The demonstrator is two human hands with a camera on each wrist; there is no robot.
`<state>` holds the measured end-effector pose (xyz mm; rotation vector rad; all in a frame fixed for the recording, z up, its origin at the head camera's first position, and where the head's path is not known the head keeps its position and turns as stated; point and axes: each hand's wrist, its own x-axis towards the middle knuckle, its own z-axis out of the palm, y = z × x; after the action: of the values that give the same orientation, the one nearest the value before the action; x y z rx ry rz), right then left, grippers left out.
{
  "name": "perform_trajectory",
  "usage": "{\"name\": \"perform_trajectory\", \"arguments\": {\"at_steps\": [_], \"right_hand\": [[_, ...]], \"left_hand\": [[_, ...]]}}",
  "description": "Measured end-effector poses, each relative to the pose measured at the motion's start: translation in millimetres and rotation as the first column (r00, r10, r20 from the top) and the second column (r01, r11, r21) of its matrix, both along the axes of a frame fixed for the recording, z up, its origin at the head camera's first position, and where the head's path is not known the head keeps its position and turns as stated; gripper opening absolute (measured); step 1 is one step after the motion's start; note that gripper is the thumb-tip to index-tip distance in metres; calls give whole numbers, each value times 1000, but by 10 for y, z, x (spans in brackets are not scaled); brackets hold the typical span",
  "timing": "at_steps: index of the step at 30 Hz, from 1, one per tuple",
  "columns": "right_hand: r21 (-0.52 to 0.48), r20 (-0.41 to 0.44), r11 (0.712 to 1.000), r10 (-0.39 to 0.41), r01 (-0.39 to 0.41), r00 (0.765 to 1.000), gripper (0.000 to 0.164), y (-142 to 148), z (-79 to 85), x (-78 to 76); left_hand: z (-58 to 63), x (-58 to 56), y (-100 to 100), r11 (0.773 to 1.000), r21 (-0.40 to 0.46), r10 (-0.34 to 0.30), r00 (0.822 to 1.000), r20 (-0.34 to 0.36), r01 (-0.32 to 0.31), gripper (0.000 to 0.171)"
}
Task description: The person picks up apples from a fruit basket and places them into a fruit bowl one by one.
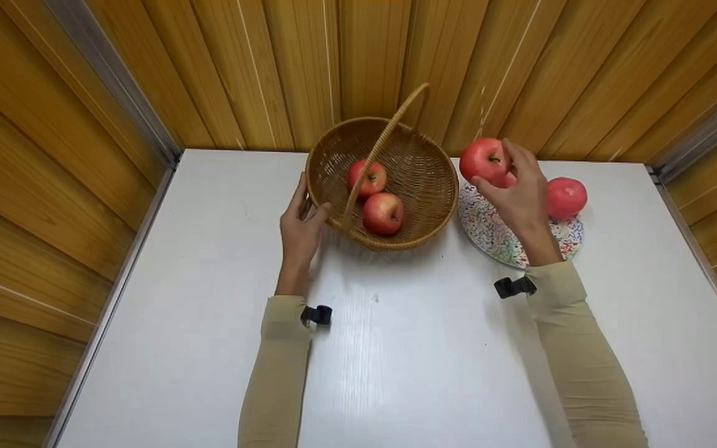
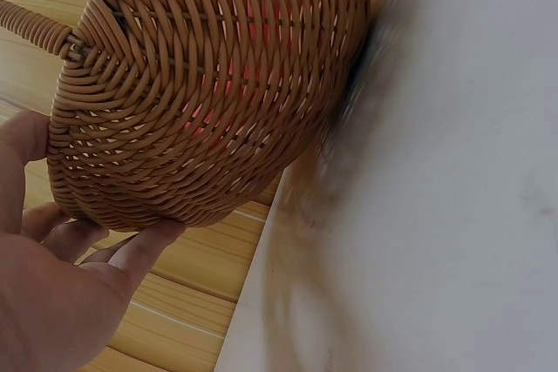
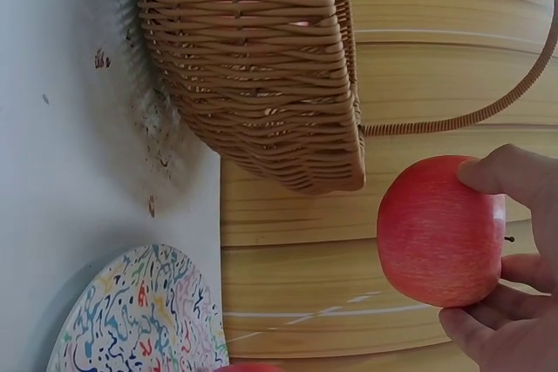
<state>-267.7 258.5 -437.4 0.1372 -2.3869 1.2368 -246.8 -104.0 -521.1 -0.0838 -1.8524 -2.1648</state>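
In the head view a round wicker basket [image 1: 424,214] with an arched handle stands near the table's back edge. Inside it lie two red apples, one toward the back [image 1: 368,178] and one in front [image 1: 383,214]. My left hand [image 1: 301,227] grips the basket's left side, thumb at the rim and fingers against the outer weave [image 2: 200,84]. To the right, my right hand [image 1: 522,193] holds a red apple [image 3: 436,233] between thumb and fingers, above a speckled plate [image 1: 489,233]. Another apple [image 1: 567,198] sits on the plate's right side, and part of one more shows behind my hand.
The white table [image 1: 396,348] ends at a wood-panelled wall [image 1: 371,56] just behind the basket. More panelling [image 1: 35,205] rises on the left. The basket handle [image 1: 389,127] arches over its opening. A black wrist camera [image 1: 514,287] juts from the right sleeve.
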Motion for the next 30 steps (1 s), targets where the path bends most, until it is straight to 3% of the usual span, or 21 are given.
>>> {"name": "perform_trajectory", "arguments": {"at_steps": [23,30], "right_hand": [[36,148,998,-61,56,987,81,173,-228,-31],[26,145,998,-67,63,987,80,227,-312,-79]], "left_hand": [[2,1,4,1000,25,-1,1000,12,1,74],[-2,4,4,1000,1,15,999,30,-15,74]]}}
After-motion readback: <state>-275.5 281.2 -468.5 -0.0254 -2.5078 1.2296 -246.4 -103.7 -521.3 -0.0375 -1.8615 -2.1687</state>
